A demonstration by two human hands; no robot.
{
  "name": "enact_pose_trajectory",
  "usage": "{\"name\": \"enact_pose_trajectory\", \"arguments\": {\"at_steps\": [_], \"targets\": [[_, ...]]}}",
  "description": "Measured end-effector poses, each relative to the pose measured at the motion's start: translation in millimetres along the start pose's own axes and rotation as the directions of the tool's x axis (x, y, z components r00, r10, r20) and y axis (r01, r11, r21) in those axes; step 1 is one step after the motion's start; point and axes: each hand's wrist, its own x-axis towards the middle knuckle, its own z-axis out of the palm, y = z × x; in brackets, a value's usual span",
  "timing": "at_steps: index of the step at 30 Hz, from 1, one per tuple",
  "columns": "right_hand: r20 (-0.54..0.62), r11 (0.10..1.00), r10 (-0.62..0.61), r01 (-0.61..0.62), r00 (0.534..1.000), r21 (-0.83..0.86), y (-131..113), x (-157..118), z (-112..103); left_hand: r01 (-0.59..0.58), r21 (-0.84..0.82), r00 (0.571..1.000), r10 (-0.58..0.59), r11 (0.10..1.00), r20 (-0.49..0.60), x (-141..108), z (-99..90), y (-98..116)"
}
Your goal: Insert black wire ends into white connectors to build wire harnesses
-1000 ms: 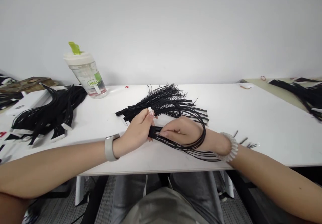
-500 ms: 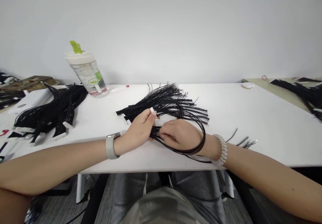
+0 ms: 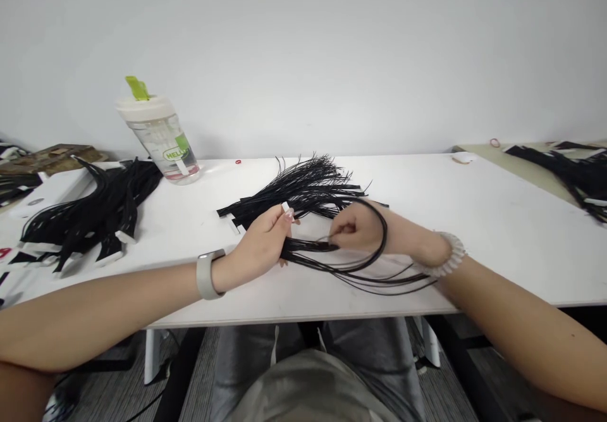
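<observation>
My left hand (image 3: 266, 235) is closed round a bundle of thin black cables (image 3: 310, 245), and a small white connector (image 3: 286, 207) sticks up by its thumb. The cables run out to the right, some bending into a loop. My right hand (image 3: 355, 226) is inside that loop with its fingers pinched on the black cables; how many strands it grips is hidden. Behind both hands lies a fanned pile of black cables (image 3: 303, 185) on the white table (image 3: 441, 213).
A clear bottle (image 3: 164, 143) with a green spout stands at the back left. Beside it lie black cable bundles (image 3: 95, 200) with white ends. More black cables (image 3: 564, 172) rest on the far right. A red ring (image 3: 238, 162) sits near the wall.
My right hand has moved right and slightly up, away from my left hand, drawing along the cables. More of the bundle shows between the hands. My left hand keeps its hold.
</observation>
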Motion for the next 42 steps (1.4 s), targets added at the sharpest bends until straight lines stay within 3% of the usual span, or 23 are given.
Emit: {"name": "enact_pose_trajectory", "arguments": {"at_steps": [2, 3, 5, 7, 8, 9, 11, 13, 15, 19, 22, 25, 28, 35, 42], "targets": [[-0.171, 0.996, 0.083, -0.076, 0.982, 0.049, 6.8, -2.2, -13.2, 0.004, -0.023, 1.000, -0.005, 1.000, -0.007, 0.5, -0.6, -1.2], [-0.299, 0.988, 0.138, -0.113, 0.944, 0.102, 9.9, -2.8, -18.6, 0.005, -0.026, 1.000, -0.006, 1.000, -0.010, 0.6, -0.8, -1.5], [-0.552, 0.965, 0.224, -0.103, 0.803, 0.242, 15.8, -2.8, -26.6, 0.003, -0.014, 1.000, -0.003, 1.000, -0.014, 0.4, -1.0, -1.1], [-0.716, 0.933, 0.249, 0.039, 0.652, 0.359, 21.5, -1.3, -32.4, 0.000, -0.003, 1.000, 0.000, 1.000, -0.012, -0.2, -0.8, 0.0], [-0.758, 0.902, 0.256, 0.133, 0.600, 0.410, 24.3, -0.5, -35.3, 0.000, -0.003, 1.000, 0.000, 1.000, -0.007, -0.6, -0.7, 0.6], [-0.777, 0.860, 0.275, 0.217, 0.567, 0.462, 26.9, 0.1, -38.4, 0.000, -0.009, 1.000, 0.000, 1.000, -0.003, -0.9, -0.5, 1.0], [-0.762, 0.748, 0.353, 0.326, 0.543, 0.578, 31.2, 0.3, -45.4, -0.005, -0.018, 1.000, 0.005, 1.000, 0.007, -1.5, -0.4, 1.1], [-0.705, 0.660, 0.440, 0.332, 0.556, 0.674, 32.6, -0.8, -50.6, -0.021, -0.013, 1.000, 0.022, 1.000, 0.017, -1.8, -0.6, 0.4], [-0.655, 0.647, 0.464, 0.276, 0.597, 0.711, 29.7, -1.8, -50.4, -0.039, -0.003, 0.999, 0.039, 0.999, 0.034, -2.0, -0.9, -1.0], [-0.571, 0.824, 0.279, 0.113, 0.772, 0.555, 13.2, 0.0, -29.8, -0.072, 0.019, 0.996, 0.071, 0.997, 0.052, -2.2, -1.5, -3.0], [-0.504, 0.975, 0.029, 0.088, 0.863, 0.207, 0.9, 4.0, -8.3, -0.092, 0.044, 0.994, 0.089, 0.995, 0.062, -2.8, -1.8, -2.4], [-0.425, 0.968, -0.246, 0.201, 0.871, -0.148, -4.3, 7.5, 6.2, -0.108, 0.066, 0.992, 0.103, 0.992, 0.070, -3.2, -1.9, -0.4], [-0.347, 0.915, -0.364, 0.263, 0.864, -0.306, -4.6, 8.8, 11.5, -0.129, 0.082, 0.990, 0.124, 0.988, 0.071, -2.9, -1.6, 1.2], [-0.280, 0.896, -0.334, 0.211, 0.900, -0.390, -7.6, 6.6, 11.0, -0.162, 0.136, 0.986, 0.153, 0.977, 0.072, -2.5, -0.9, 1.0], [-0.304, 0.871, -0.343, 0.180, 0.889, -0.458, -12.0, 7.1, 14.8, -0.197, 0.163, 0.979, 0.185, 0.967, 0.084, -3.1, -0.2, 1.8]]}}
